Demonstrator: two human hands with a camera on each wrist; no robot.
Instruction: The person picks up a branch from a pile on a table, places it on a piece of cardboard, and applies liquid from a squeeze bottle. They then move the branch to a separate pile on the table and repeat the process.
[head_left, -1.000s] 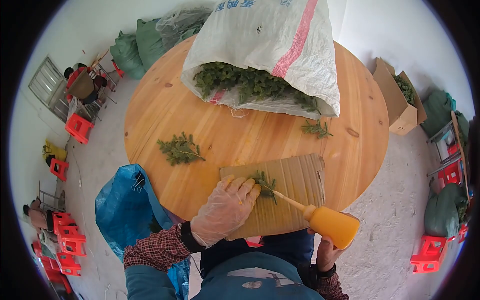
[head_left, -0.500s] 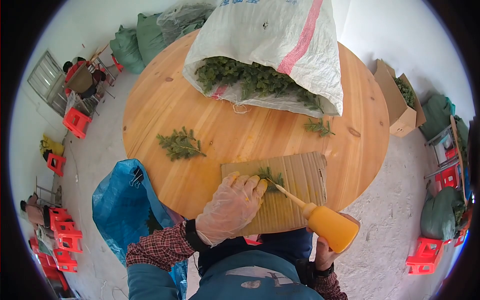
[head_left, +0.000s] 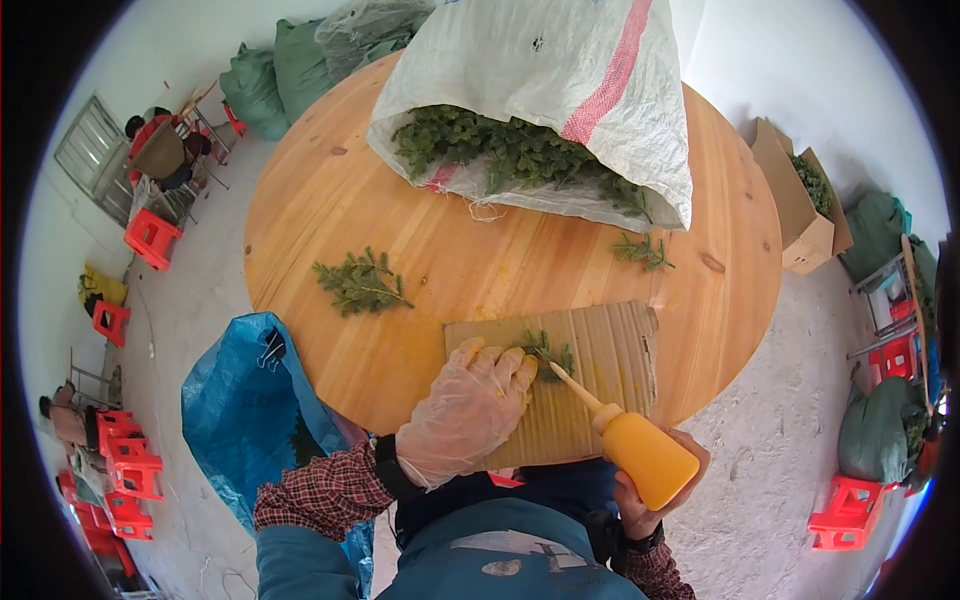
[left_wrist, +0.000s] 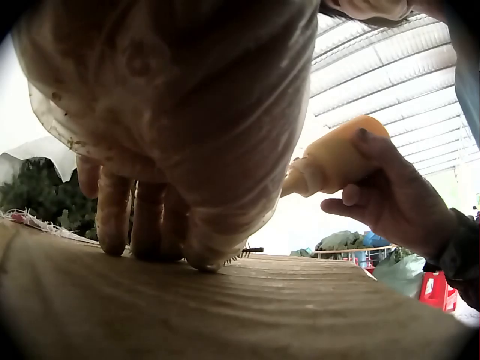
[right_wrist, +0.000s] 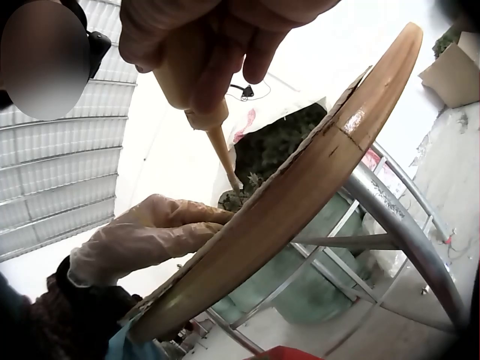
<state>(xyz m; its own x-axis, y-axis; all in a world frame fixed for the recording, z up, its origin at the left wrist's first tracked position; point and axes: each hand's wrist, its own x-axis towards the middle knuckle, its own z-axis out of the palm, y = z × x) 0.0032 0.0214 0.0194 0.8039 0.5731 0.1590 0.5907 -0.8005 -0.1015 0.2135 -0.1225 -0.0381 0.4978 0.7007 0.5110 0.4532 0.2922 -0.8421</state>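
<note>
My left hand (head_left: 460, 418), in a clear plastic glove, bends its fingers down onto a piece of corrugated cardboard (head_left: 615, 360) at the table's near edge. Its fingertips hold a small green conifer sprig (head_left: 547, 350) against the cardboard; the held end is hidden under the fingers. My bare right hand (head_left: 640, 515) grips a yellow squeeze bottle (head_left: 650, 462), tilted with its long nozzle (right_wrist: 223, 159) pointing at the sprig. In the head view the nozzle tip is right by the sprig's needles. The left wrist view shows the gloved fingers (left_wrist: 150, 221) standing on the cardboard.
A white woven sack (head_left: 520, 70) full of conifer sprigs lies across the round wooden table (head_left: 480, 265). Loose sprigs lie left (head_left: 360, 284) and right (head_left: 643, 252). A blue bag (head_left: 235, 400) hangs at the near left edge. Red stools (head_left: 152, 238) stand on the floor.
The bottle's nozzle has drawn back slightly toward me from the sprig, and the bottle has shifted a little left. My left hand keeps its hold on the sprig.
</note>
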